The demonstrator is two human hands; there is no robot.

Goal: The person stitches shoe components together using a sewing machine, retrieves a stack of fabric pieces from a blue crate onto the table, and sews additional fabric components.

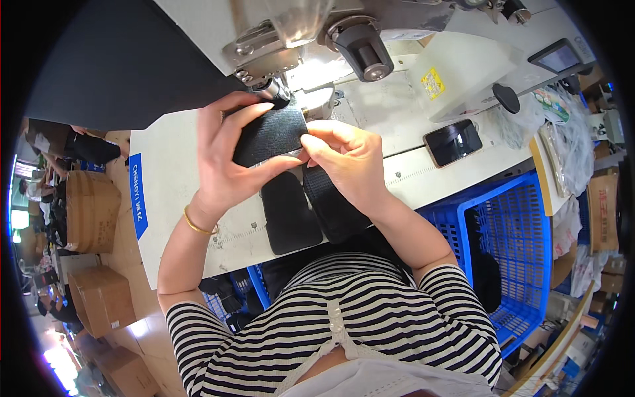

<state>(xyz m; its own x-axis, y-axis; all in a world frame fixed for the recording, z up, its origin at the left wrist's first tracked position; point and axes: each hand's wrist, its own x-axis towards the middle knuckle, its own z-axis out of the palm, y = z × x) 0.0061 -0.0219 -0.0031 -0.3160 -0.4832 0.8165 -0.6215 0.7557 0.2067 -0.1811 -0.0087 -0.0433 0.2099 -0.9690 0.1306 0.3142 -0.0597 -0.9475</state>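
Note:
A dark ribbed fabric piece [272,135] lies under the head of a sewing machine [268,63]. My left hand [228,149] curves round its left side, fingers at the far edge near the presser and thumb along the near edge. At its right corner, my right hand [347,159] pinches the fabric between thumb and forefinger. Below my hands, a black rounded flat piece [291,215] rests on the white table, and another black fabric piece [334,208] lies beside it, partly under my right wrist. What sits right under the presser is hidden.
A smartphone [453,142] lies on the white table [175,192] to the right. A blue plastic basket [509,245] stands at the right below the table edge. Cardboard boxes [92,212] sit on the floor at left. A dark panel [139,66] fills the upper left.

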